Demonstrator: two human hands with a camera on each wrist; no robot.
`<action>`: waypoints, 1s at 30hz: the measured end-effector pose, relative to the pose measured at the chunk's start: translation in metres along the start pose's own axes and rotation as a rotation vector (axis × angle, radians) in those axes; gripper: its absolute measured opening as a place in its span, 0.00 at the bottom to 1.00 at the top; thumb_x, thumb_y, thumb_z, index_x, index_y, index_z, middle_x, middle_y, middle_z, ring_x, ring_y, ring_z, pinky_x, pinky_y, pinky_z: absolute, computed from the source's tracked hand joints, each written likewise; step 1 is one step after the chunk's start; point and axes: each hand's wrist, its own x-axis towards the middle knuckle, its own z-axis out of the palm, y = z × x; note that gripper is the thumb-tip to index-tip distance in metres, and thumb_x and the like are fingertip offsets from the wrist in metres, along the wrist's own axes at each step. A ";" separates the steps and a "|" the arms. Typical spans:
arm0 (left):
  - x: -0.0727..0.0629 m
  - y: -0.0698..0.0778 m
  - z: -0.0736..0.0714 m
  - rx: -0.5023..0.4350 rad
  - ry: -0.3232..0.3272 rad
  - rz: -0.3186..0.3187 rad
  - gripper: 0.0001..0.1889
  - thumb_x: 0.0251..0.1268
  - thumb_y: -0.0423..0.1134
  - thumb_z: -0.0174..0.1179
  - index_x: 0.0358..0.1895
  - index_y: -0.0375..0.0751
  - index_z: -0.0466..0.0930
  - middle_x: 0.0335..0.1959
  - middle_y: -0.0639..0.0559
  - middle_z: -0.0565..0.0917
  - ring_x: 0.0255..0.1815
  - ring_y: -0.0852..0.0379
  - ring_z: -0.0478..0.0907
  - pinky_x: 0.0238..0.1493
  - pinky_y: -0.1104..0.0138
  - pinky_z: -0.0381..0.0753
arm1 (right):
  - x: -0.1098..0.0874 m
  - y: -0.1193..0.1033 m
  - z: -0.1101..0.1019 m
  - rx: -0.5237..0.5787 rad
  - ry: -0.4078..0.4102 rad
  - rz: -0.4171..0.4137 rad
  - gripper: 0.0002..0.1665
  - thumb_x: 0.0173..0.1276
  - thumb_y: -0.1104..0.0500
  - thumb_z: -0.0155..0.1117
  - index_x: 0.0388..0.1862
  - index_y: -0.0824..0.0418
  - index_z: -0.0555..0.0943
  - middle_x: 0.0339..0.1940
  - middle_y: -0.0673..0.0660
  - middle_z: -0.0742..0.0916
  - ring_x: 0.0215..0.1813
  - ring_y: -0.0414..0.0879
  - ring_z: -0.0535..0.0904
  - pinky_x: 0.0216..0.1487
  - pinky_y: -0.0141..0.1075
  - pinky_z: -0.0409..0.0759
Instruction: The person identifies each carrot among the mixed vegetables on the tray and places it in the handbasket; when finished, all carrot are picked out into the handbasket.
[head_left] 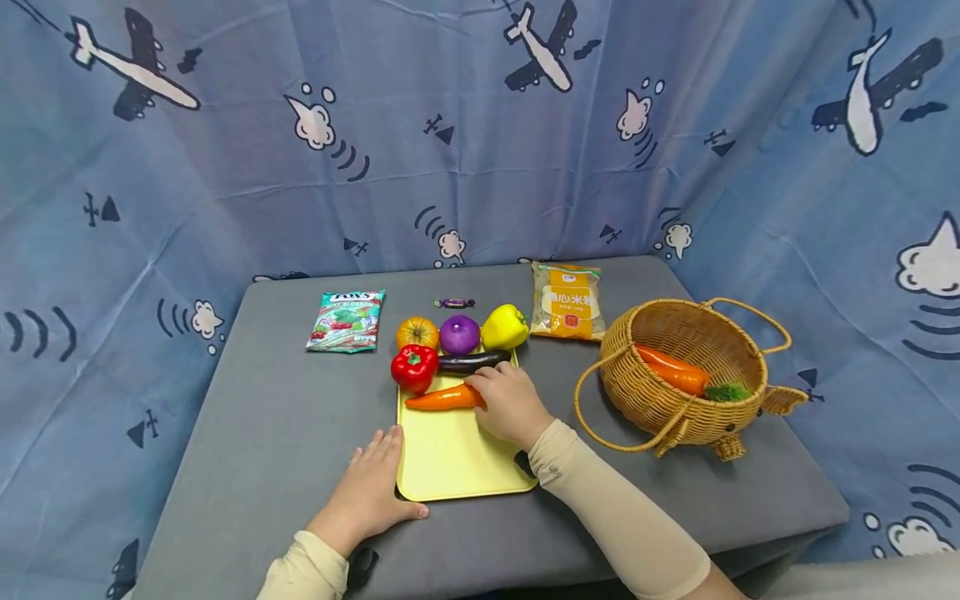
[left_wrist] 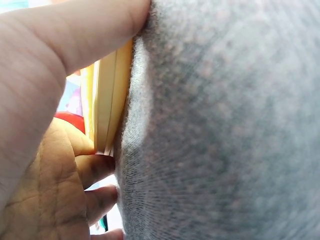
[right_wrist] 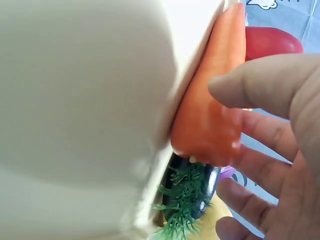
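Observation:
On the yellow tray (head_left: 459, 454) lies an orange carrot (head_left: 442, 398), its tip toward the left. My right hand (head_left: 512, 407) holds the carrot's thick end; in the right wrist view the thumb (right_wrist: 240, 90) lies over it, fingers at its far side. Green leaves (right_wrist: 185, 195) hang from that end. Beyond the carrot are a dark eggplant (head_left: 472, 362) and a red bell pepper (head_left: 415, 368). My left hand (head_left: 367, 492) rests at the tray's near left corner, fingers extended along the left side, thumb by the front edge.
Behind the tray sit a small pumpkin (head_left: 417, 332), a purple round vegetable (head_left: 459, 334) and a yellow pepper (head_left: 506, 326). Farther back are a candy bag (head_left: 346, 322), a wrapped candy (head_left: 454, 303) and a grain bag (head_left: 567, 302). A wicker basket (head_left: 637, 383) at right holds another carrot (head_left: 675, 371).

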 end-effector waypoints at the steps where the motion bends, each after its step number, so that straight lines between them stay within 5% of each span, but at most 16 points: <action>1: 0.000 0.000 0.000 0.002 0.000 0.001 0.69 0.49 0.63 0.83 0.85 0.26 0.51 0.84 0.32 0.59 0.84 0.32 0.53 0.78 0.34 0.54 | 0.000 0.000 0.000 0.003 0.001 0.004 0.24 0.65 0.55 0.79 0.60 0.57 0.89 0.56 0.57 0.89 0.52 0.56 0.80 0.55 0.50 0.79; 14: 0.003 -0.002 -0.002 0.000 -0.002 0.004 0.69 0.50 0.62 0.83 0.84 0.26 0.51 0.84 0.32 0.58 0.84 0.32 0.52 0.79 0.34 0.53 | -0.004 -0.006 -0.005 -0.052 -0.119 0.050 0.27 0.61 0.44 0.82 0.57 0.53 0.90 0.51 0.52 0.89 0.54 0.53 0.82 0.55 0.50 0.79; 20: 0.003 -0.003 -0.004 -0.011 0.012 0.015 0.69 0.50 0.61 0.83 0.84 0.25 0.51 0.84 0.32 0.58 0.84 0.31 0.53 0.78 0.34 0.53 | -0.009 -0.009 -0.020 -0.050 -0.081 0.030 0.24 0.60 0.44 0.80 0.53 0.52 0.91 0.50 0.50 0.90 0.51 0.50 0.82 0.50 0.48 0.78; 30: 0.001 -0.008 -0.006 0.003 0.041 0.027 0.68 0.49 0.60 0.84 0.83 0.23 0.53 0.83 0.30 0.60 0.83 0.29 0.54 0.78 0.33 0.54 | -0.025 -0.020 -0.077 -0.037 0.067 -0.016 0.24 0.58 0.46 0.81 0.52 0.52 0.92 0.50 0.51 0.91 0.48 0.48 0.82 0.45 0.43 0.77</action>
